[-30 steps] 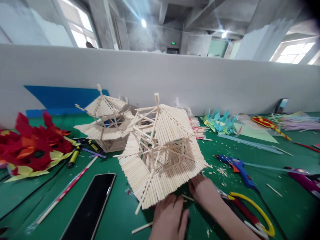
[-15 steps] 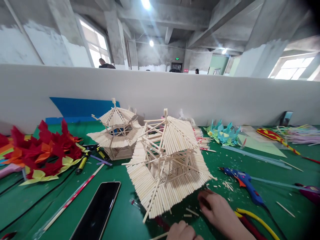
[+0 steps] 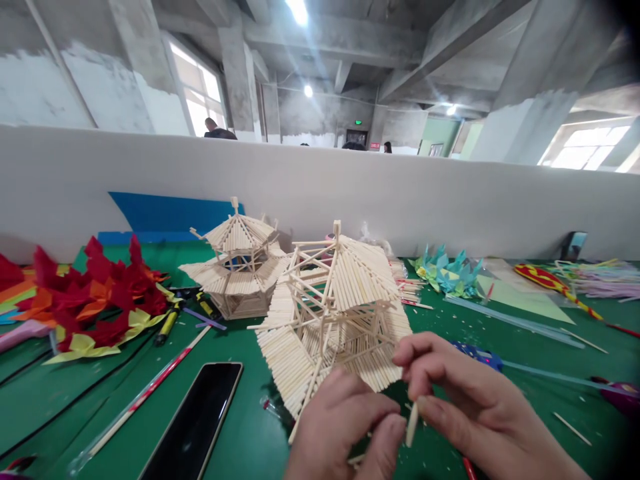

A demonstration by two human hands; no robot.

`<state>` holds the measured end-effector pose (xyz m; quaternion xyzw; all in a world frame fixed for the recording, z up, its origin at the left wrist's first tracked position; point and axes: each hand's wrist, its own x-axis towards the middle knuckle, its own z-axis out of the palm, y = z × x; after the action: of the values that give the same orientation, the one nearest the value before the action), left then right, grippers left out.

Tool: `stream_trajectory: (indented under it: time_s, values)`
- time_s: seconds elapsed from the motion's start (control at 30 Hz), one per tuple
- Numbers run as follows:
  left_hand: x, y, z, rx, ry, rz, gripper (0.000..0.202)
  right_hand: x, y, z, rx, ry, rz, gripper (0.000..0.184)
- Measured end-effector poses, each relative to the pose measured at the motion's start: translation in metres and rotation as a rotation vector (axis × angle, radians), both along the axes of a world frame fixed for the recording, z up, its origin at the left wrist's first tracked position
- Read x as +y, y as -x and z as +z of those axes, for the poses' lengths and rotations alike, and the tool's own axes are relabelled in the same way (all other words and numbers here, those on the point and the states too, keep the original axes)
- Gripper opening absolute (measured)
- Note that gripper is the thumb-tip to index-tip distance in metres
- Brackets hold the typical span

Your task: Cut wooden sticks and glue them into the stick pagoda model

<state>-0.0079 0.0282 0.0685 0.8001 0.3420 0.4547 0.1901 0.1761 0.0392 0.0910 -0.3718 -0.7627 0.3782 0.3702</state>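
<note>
My right hand [image 3: 465, 393] is closed, with a short wooden stick [image 3: 412, 425] pinched between thumb and fingers. To its left my left hand [image 3: 345, 427] is curled, thumb against fingers; what it grips, if anything, is hidden. Both hands are in front of a pavilion model [image 3: 363, 277] built of thin wooden sticks. Its upper roof is covered on the right, while bare ribs show on the left. The hands hide part of its lower front roof. Behind it on the left stands a smaller stick pavilion [image 3: 240, 237] with a covered roof.
A phone [image 3: 195, 420] lies at the front left, near red paper flowers [image 3: 107, 293]. On the right, my hand partly covers a blue glue gun [image 3: 477, 355]. Blue-green paper flowers [image 3: 447, 270] and clear glue sticks [image 3: 515, 320] are farther back. A white partition [image 3: 320, 180] spans the rear.
Both hands have risen from the table's front to before the larger pavilion. A short stick now shows in my right hand, which covers part of the glue gun. The view has shifted slightly.
</note>
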Motion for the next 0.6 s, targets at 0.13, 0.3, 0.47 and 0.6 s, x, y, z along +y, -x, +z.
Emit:
stream_trajectory:
  time_s: [0.13,0.3,0.47,0.6]
  values:
    - [0.007,0.008,0.023,-0.179,0.507,-0.094,0.020,0.014,0.026,0.015,0.038,-0.026,0.069,0.005]
    - [0.019,0.016,0.030,-0.496,0.790,-0.081,0.017,0.027,0.039,0.019,0.034,-0.264,-0.025,0.012]
    - [0.033,0.027,0.032,-0.636,0.882,-0.051,0.017,0.035,0.044,0.016,-0.060,-0.558,-0.034,0.055]
    - [0.038,0.031,0.030,-0.649,0.917,-0.084,0.018,0.039,0.050,0.014,-0.152,-0.675,-0.012,0.062]
